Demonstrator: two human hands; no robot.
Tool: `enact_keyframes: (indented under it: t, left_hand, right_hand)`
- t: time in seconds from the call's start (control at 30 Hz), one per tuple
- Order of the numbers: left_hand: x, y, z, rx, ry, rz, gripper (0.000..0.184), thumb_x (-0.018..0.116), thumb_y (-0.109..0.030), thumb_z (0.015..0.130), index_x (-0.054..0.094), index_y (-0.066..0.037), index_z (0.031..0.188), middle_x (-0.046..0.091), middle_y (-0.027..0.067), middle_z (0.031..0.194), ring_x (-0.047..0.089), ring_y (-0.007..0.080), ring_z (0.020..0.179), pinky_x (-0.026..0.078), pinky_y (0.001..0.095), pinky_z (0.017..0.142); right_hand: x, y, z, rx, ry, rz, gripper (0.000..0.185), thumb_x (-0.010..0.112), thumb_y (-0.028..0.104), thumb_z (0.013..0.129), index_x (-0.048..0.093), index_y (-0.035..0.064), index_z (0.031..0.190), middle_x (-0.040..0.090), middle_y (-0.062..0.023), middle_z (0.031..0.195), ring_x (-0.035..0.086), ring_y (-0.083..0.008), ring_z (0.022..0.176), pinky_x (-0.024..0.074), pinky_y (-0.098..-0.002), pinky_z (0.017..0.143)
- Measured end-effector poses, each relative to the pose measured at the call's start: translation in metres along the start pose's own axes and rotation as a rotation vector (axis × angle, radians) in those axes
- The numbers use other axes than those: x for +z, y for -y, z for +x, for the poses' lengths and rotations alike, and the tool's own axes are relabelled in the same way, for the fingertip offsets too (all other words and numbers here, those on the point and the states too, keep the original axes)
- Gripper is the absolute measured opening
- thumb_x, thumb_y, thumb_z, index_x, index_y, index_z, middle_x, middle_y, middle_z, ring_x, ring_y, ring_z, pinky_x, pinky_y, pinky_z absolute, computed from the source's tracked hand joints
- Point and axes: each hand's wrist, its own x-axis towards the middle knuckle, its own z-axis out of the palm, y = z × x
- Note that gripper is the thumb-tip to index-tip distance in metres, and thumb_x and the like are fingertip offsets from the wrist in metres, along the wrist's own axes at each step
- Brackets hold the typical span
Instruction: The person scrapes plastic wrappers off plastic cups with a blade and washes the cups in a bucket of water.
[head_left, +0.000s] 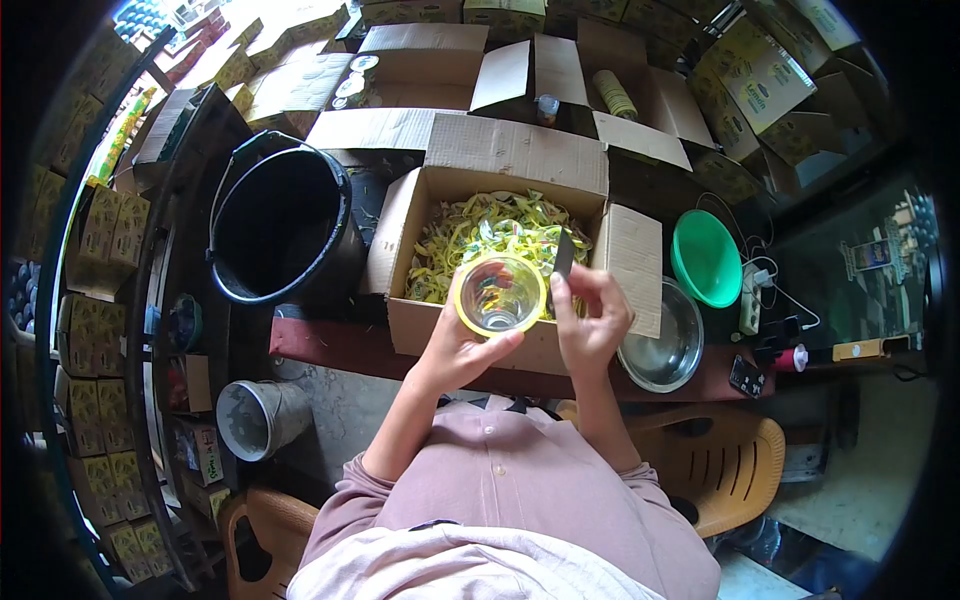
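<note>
My left hand [462, 350] is wrapped round a clear cup with a yellow rim [500, 294], its open mouth facing the camera. Just right of the cup, my right hand [592, 318] pinches a flat dark blade-like piece [564, 254] that points upward. Both hands are over the near side of an open cardboard box [632, 262]. Yellow-green printed strips [480, 222] fill this box in a tangled heap. Whether the dark piece touches the cup is unclear.
A black bucket [352, 245] stands left of the box, a grey bucket [296, 410] lower left. A green bowl [706, 258] and a clear basin [665, 345] sit to the right. More open cartons [425, 40] are behind; brown chairs [745, 455] flank me.
</note>
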Motion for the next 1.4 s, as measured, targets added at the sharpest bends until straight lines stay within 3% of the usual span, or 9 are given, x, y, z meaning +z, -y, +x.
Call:
enact_keyframes:
  t: [0.1,0.2,0.23,0.33,0.6,0.83,1.17,1.4]
  left_hand:
    - [-0.006,0.009,-0.001,-0.102,-0.034,-0.077,0.061,0.067,-0.012,0.072,0.035,0.001,0.122,0.042,0.0101,0.114,0.044,0.0186,0.106,0.035,0.0298,0.092]
    - [-0.013,0.012,-0.001,-0.121,-0.07,-0.045,0.057,0.064,-0.011,0.076,0.034,0.0,0.123,0.042,0.0105,0.115,0.044,0.0178,0.106,0.036,0.0296,0.091]
    - [-0.014,0.014,-0.001,-0.134,-0.089,-0.047,0.056,0.063,-0.01,0.076,0.034,0.0,0.123,0.042,0.0105,0.115,0.044,0.0176,0.106,0.036,0.0296,0.091]
    - [-0.019,0.019,0.0,-0.13,-0.113,-0.052,0.054,0.062,-0.01,0.078,0.034,0.001,0.123,0.042,0.0107,0.115,0.045,0.0169,0.105,0.038,0.0295,0.09]
    - [-0.015,0.021,0.0,-0.124,-0.155,-0.083,0.052,0.058,-0.01,0.08,0.032,0.0,0.124,0.041,0.0106,0.115,0.044,0.0174,0.106,0.04,0.03,0.089]
    - [-0.005,0.025,0.004,-0.131,-0.136,-0.123,0.05,0.055,-0.012,0.081,0.032,0.0,0.124,0.041,0.0113,0.117,0.043,0.0181,0.108,0.036,0.0303,0.092]
    - [0.002,0.032,0.003,-0.136,-0.093,-0.117,0.052,0.056,-0.012,0.081,0.032,0.0,0.125,0.04,0.0108,0.119,0.042,0.0184,0.109,0.035,0.0305,0.092]
    - [0.001,0.026,-0.001,-0.123,-0.097,-0.126,0.052,0.055,-0.011,0.079,0.032,0.0,0.125,0.04,0.0112,0.119,0.041,0.0178,0.111,0.035,0.0311,0.093]
  right_hand:
    - [0.004,-0.035,0.009,0.043,-0.02,0.086,0.025,0.065,-0.001,0.069,0.061,-0.0012,0.094,0.06,-0.0084,0.066,0.059,-0.0135,0.059,0.0468,-0.0262,0.055]
    - [-0.003,-0.055,0.021,0.144,0.258,-0.323,0.045,0.062,-0.003,0.068,0.052,-0.0021,0.113,0.059,-0.0104,0.065,0.059,-0.016,0.058,0.0477,-0.0277,0.056]
    - [-0.007,-0.071,0.024,0.065,0.394,-0.528,0.057,0.059,-0.004,0.068,0.043,-0.0025,0.122,0.058,-0.0111,0.064,0.058,-0.0185,0.055,0.048,-0.029,0.055]
    - [-0.023,-0.084,0.025,0.209,0.269,-0.266,0.058,0.064,-0.003,0.067,0.046,-0.0015,0.121,0.061,-0.0069,0.066,0.058,-0.01,0.057,0.048,-0.0231,0.055]
    - [-0.097,-0.157,-0.017,0.43,0.076,-0.104,0.044,0.068,0.0,0.069,0.052,-0.0039,0.11,0.062,-0.0072,0.074,0.058,-0.0084,0.064,0.048,-0.0214,0.06]
    - [-0.105,-0.157,-0.042,0.546,-0.072,0.001,0.043,0.069,0.001,0.07,0.053,-0.003,0.11,0.063,-0.0079,0.075,0.059,-0.0094,0.066,0.0482,-0.0216,0.061]
    - [-0.074,-0.192,0.043,0.327,0.111,-0.283,0.036,0.071,0.006,0.066,0.06,-0.0002,0.099,0.066,-0.0107,0.075,0.062,-0.0137,0.065,0.0495,-0.0254,0.062]
    - [-0.066,-0.222,0.072,0.324,0.231,-0.39,0.037,0.072,0.007,0.063,0.061,0.0015,0.098,0.066,-0.0105,0.076,0.064,-0.015,0.067,0.0505,-0.0263,0.063]
